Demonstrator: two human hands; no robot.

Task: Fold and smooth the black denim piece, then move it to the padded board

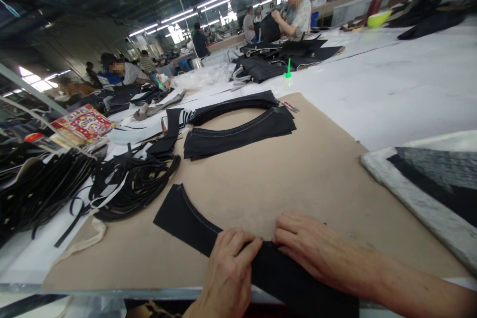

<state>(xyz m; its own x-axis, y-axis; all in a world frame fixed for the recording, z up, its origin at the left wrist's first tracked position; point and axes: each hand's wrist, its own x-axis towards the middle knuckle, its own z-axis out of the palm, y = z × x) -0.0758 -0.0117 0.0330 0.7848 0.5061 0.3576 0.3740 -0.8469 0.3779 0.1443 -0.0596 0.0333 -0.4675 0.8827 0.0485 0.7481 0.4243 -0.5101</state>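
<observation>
A black curved piece [186, 218], of leather or cloth, lies at the front edge of the brown board [316, 169], with stitching along its inner curve. My left hand [231, 263] is closed on that curved edge near the middle, thumb and fingers pinching it. Just to the right, my right hand [309, 243] has its fingers bent over the same edge, closed on it. Its fingertips are partly hidden. The piece's right end hangs past the board's front edge. Farther back on the board lie a stack of similar curved pieces [238, 134] and another black stack [234, 107].
Coiled black strips [137, 189] and a pile of straps [48, 184] lie left. Small thread snips [290, 106] rest behind the stacks, near a green-tipped bottle [288, 72]. A padded cloth block [428, 174] sits right. A co-worker [298, 12] handles black material across the table.
</observation>
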